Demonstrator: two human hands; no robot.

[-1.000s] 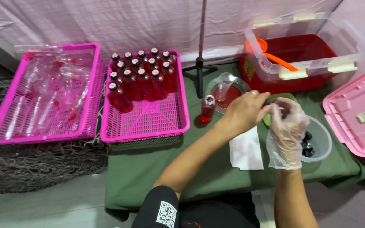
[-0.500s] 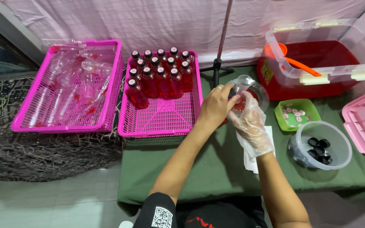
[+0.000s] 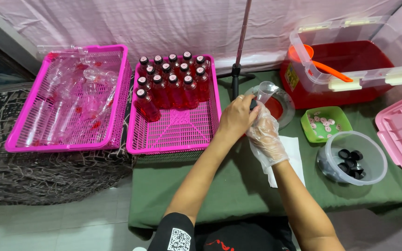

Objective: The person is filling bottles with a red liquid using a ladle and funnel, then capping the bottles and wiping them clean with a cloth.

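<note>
hands are held together over the green table cloth (image 3: 238, 186), just right of the middle pink basket (image 3: 175, 132): the bare left hand (image 3: 236, 118) is closed around something small and dark, mostly hidden, and the gloved right hand (image 3: 264, 135) is curled against it; what exactly is gripped cannot be told. a clear funnel (image 3: 266, 90) is seen just above the hands, over a round clear bowl (image 3: 287, 104) of red liquid. capped bottles (image 3: 173, 83) of red liquid are stood at the back of the middle basket. empty clear bottles (image 3: 77, 102) are heaped in the left pink basket (image 3: 17, 139). black caps (image 3: 352, 162) are kept in a clear tub (image 3: 378, 160), small pale discs in a green tray (image 3: 324, 123), and red liquid with an orange ladle (image 3: 324, 69) in a big clear box (image 3: 350, 65).
</note>
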